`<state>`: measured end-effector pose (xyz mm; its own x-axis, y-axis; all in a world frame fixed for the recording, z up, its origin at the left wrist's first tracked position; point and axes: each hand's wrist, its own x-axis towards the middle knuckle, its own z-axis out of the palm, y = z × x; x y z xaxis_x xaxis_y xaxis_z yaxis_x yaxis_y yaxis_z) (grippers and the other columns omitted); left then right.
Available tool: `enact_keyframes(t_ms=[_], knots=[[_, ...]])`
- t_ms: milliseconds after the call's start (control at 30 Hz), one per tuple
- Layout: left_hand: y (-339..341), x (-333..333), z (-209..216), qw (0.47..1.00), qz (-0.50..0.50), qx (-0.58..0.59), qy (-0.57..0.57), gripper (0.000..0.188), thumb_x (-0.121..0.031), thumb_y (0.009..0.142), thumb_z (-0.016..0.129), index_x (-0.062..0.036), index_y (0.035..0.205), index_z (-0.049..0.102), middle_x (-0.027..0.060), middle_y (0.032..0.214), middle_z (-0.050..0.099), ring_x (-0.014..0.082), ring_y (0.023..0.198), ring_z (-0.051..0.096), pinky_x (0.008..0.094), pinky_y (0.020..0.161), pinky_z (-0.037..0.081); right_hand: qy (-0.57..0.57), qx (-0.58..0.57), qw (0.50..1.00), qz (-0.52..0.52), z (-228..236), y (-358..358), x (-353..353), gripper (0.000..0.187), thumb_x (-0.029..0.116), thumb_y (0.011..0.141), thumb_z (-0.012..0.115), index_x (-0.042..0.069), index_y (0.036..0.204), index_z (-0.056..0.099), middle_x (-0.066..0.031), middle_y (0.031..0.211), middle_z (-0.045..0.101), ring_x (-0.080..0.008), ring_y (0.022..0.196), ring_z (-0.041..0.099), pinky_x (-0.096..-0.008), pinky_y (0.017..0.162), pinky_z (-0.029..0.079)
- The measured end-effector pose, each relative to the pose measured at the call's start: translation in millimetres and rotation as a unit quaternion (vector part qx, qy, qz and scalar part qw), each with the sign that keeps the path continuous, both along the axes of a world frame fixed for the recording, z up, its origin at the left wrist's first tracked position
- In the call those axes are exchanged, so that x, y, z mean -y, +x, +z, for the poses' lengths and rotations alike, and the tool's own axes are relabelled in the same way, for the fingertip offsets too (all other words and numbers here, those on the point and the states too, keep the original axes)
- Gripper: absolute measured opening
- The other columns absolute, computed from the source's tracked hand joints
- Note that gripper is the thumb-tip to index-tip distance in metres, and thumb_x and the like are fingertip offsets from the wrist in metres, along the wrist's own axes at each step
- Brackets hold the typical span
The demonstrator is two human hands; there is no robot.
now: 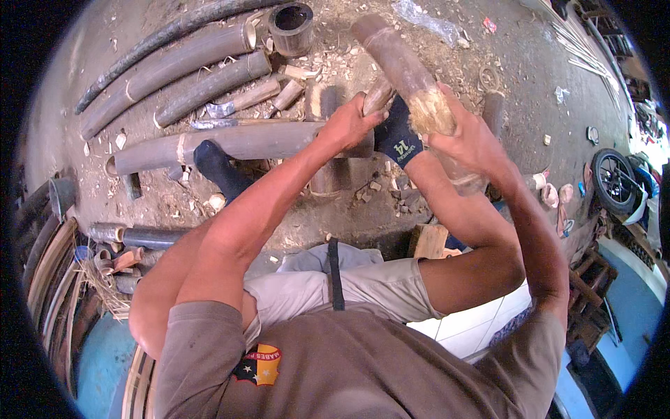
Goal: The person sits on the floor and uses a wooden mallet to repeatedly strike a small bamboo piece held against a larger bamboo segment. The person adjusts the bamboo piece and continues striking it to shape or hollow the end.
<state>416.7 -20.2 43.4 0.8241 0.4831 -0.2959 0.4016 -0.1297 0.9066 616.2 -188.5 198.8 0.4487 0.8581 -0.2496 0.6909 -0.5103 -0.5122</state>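
Note:
My left hand (pixel 357 124) is closed around a short wooden handle (pixel 379 96). Whatever its lower end carries is hidden by my fist. A thick brown bamboo club (pixel 398 59) slants up and to the left from my right hand (pixel 462 136), which grips it at its pale, shaved, fibrous end. The club's body passes just right of the handle, above my socked right foot (pixel 398 136). Below my left hand lies a long bamboo pole (pixel 244 142), set crosswise. My other socked foot (pixel 220 167) rests against its near side.
Several bamboo lengths (pixel 167 66) lie at the far left beside a dark hollow bamboo section (pixel 291 29). Wooden-handled tools (pixel 255 96) sit between them and the pole. Chips cover the ground. A wheel (pixel 616 180) stands at the right, bamboo strips (pixel 52 279) at the left.

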Motion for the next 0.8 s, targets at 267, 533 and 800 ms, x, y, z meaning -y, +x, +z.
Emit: enact_keyframes(t_ms=[267, 533, 800], knots=[[3, 0, 18, 0.997, -0.066, -0.027, -0.016, 0.062, -0.048, 0.095, 0.069, 0.0041, 0.125, 0.056, 0.0329, 0.112, 0.069, 0.0474, 0.108, 0.067, 0.0519, 0.096, 0.050, 0.083, -0.069, 0.976, -0.188, 5, 16, 6, 0.079, 0.036, 0.089, 0.076, 0.005, 0.154, 0.044, -0.0161, 0.129, 0.069, -0.0229, 0.111, 0.068, -0.0398, 0.097, 0.054], [2, -3, 4, 0.988, -0.126, -0.011, 0.085, 0.065, -0.050, 0.093, 0.069, 0.0062, 0.124, 0.060, 0.0335, 0.121, 0.062, 0.0480, 0.117, 0.060, 0.0508, 0.102, 0.047, -0.059, -0.176, 0.956, -0.227, 61, -5, 2, 0.086, 0.025, 0.087, 0.076, 0.007, 0.161, 0.038, -0.0193, 0.131, 0.068, -0.0276, 0.122, 0.064, -0.0408, 0.107, 0.048], [-35, -8, 11, 0.999, 0.015, 0.052, -0.002, 0.055, -0.045, 0.093, 0.070, 0.0028, 0.119, 0.064, 0.0226, 0.106, 0.071, 0.0340, 0.095, 0.068, 0.0475, 0.092, 0.052, -0.028, -0.155, 0.980, -0.119, 51, -38, 18, 0.089, 0.023, 0.087, 0.074, 0.002, 0.163, 0.032, -0.0151, 0.142, 0.060, -0.0246, 0.129, 0.058, -0.0380, 0.114, 0.041]])
